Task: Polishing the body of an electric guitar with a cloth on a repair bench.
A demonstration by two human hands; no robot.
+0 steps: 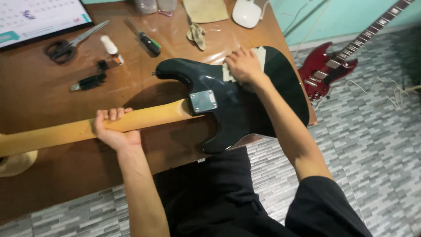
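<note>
The guitar body looks like glossy black lacquer that mirrors the light, with a shiny metal plate on it, and its neck is smooth yellow wood with a soft sheen. Under the right hand lies a pale, matt cloth. The counter is brown wood, polished and slightly reflecting, and the floor is grey tile with a rough pattern.

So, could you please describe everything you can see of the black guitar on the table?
The black guitar lies face down across the brown table, its glossy body overhanging the edge. A silver plate joins the body to a pale yellow neck running left. The left hand grips the neck; the right hand presses a pale cloth on the body.
</note>
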